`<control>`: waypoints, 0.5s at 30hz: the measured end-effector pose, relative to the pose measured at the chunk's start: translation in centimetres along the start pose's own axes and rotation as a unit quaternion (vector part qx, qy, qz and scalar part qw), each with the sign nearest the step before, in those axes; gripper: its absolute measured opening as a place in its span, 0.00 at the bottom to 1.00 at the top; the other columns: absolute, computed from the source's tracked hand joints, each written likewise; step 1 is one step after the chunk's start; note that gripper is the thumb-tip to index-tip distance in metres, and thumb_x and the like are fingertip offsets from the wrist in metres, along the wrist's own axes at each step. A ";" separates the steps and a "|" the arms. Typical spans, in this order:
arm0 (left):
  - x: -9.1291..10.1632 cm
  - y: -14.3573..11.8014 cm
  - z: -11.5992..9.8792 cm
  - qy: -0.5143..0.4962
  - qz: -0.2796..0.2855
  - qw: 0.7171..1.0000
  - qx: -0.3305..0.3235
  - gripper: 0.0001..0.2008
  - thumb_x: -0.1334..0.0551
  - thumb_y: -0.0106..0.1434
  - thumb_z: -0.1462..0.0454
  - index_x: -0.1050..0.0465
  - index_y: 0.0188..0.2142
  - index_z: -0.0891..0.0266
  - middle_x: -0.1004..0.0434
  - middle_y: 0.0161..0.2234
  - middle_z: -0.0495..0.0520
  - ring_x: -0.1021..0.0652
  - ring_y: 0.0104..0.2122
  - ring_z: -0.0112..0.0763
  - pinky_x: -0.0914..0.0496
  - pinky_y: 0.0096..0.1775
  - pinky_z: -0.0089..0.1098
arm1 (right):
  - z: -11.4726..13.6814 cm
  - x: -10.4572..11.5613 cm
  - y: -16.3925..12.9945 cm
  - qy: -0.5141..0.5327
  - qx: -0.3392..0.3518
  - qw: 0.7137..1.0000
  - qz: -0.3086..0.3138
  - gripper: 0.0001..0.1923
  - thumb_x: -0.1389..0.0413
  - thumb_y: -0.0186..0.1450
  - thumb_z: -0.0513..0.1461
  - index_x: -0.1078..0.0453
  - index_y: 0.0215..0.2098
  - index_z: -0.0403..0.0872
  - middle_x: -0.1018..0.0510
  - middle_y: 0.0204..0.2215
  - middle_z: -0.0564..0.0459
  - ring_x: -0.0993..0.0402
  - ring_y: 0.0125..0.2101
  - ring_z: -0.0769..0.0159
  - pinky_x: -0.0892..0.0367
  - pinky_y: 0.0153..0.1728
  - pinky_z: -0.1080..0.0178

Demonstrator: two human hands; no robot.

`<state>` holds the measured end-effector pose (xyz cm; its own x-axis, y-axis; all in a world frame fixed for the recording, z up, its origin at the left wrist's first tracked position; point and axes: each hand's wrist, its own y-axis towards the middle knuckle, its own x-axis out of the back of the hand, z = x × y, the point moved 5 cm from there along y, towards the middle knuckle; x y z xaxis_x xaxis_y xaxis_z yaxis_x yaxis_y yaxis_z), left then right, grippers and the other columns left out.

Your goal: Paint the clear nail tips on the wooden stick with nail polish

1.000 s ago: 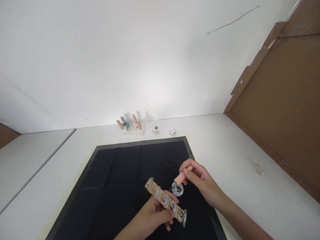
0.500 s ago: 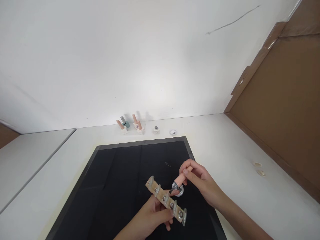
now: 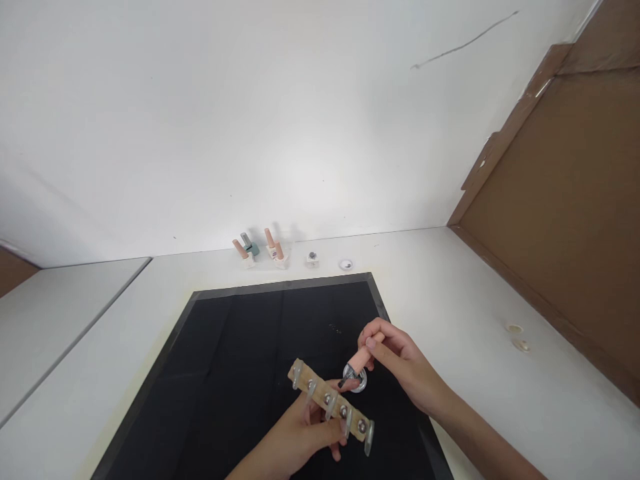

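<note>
A strip [image 3: 319, 392] was held above the near right part of the black mat [image 3: 225, 367] by the left hand [image 3: 310, 430]. The grip was narrow: the strip was pinched near its near right end, with the thumb in front and fingers behind. By this hold the far left end appeared to be left unobstructed. Five pale nail tips [image 3: 311, 390] were carried in a row along the strip, apparently spaced so that each could be reached separately; round metal pieces [image 3: 362, 426] were seen on the strip's face between them.

A brush [image 3: 361, 359] was held by the right hand [image 3: 397, 351], its peach handle pinched between thumb and fingers. The brush was tilted, its dark tip pointed down and left, near the strip but apart from it, presumably for fine control.

A small round dish [image 3: 361, 385] was located beneath the brush, partly covered by a left fingertip; whether the two touched could not be told. Its contents could not be made out.

At the far side of the table [image 3: 435, 280], three peach-capped bottles [image 3: 249, 261] and a green bottle [image 3: 253, 249] were grouped on the left. An uncapped bottle [image 3: 313, 262] was placed to their right, its neck dark. Farther right, a dark spot was contained in a shallow saucer [image 3: 345, 265].
</note>
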<state>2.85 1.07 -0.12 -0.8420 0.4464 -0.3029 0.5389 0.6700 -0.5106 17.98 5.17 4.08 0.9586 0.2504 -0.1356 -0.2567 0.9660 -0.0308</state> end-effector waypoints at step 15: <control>0.1 -0.1 0.2 0.002 -0.005 1.000 0.007 0.28 0.34 0.50 0.63 0.34 0.52 0.63 0.33 0.29 0.49 0.31 0.28 0.27 0.32 0.30 0.30 | 0.1 -0.1 0.1 -0.010 -0.006 1.000 0.005 0.11 0.49 0.65 0.44 0.35 0.30 0.46 0.32 0.23 0.57 0.38 0.25 0.71 0.40 0.30 0.67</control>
<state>2.72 0.96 -0.29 -0.8469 0.4420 -0.2955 0.5306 0.6663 -0.5239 17.92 5.21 4.19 0.9580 0.2618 -0.1170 -0.2681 0.9625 -0.0409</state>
